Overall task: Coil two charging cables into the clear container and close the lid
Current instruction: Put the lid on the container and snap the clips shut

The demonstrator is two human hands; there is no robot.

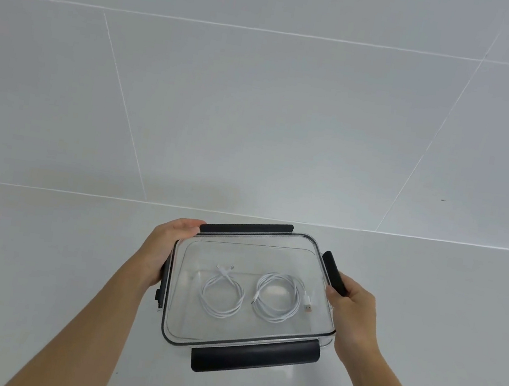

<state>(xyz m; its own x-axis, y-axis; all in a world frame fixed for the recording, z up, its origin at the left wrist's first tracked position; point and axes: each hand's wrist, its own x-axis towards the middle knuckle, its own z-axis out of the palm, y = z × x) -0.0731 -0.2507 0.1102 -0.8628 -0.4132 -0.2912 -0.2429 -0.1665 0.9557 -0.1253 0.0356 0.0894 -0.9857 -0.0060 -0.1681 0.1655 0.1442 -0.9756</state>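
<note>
Our left hand (168, 252) curls round the left edge of the clear container (181, 320) on the white counter (41, 243), our right hand (352, 313) grips its right latch (332, 270), and with two light, limp cables (294, 301) coiled inside, the stiff, slick box seems best held by its latches.

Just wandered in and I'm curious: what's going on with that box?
A person holds a clear container, the left hand gripping its left side and the right hand pinching the black side latch. Inside lie a smaller cable coil and a larger cable coil. The lid appears on; the front latch sticks out, unclipped.
</note>
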